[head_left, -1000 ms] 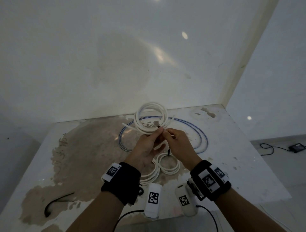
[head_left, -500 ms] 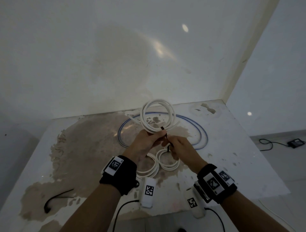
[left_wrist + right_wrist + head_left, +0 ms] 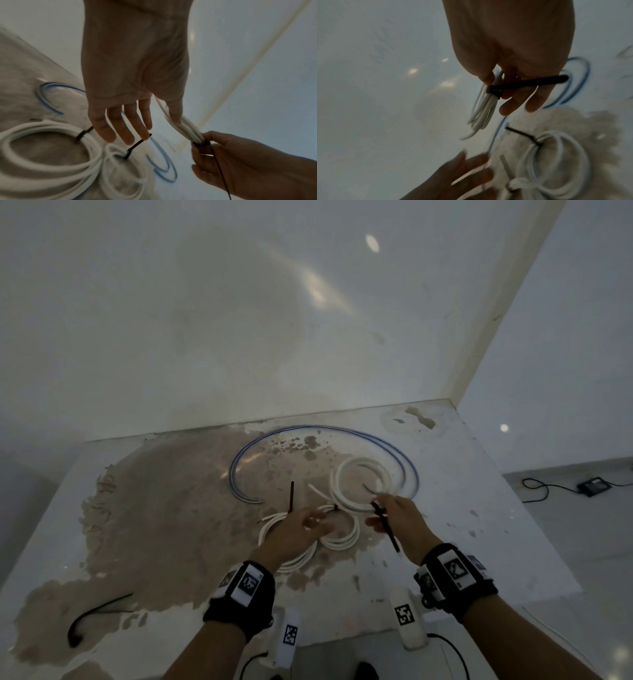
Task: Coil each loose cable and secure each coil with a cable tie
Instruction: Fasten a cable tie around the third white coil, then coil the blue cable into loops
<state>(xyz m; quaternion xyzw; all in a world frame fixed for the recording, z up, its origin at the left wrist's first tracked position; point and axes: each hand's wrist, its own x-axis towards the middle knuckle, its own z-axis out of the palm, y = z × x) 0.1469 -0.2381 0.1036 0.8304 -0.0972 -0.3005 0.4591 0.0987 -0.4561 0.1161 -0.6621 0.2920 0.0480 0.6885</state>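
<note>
A small white cable coil [image 3: 363,484] with a black cable tie [image 3: 494,93] round it hangs from my right hand [image 3: 380,508], which pinches it at the tie. The tie's long tail [image 3: 388,534] sticks out toward my wrist. My left hand [image 3: 318,523] is apart from that coil, fingers [image 3: 120,129] straight and spread. It hovers over two tied white coils on the table [image 3: 462,542], a larger one [image 3: 51,148] and a smaller one [image 3: 123,175]. Each has a black tie tail [image 3: 291,498] standing up.
A loose blue cable [image 3: 322,428] lies in a wide loop at the back of the stained table. One black tie [image 3: 92,614] lies near the front left. A wall rises right behind the table. A black device [image 3: 594,486] with its cord lies on the floor at right.
Both hands held the coil raised at the tie; now my left hand has let go and opened. My right hand has carried the coil down and to the right.
</note>
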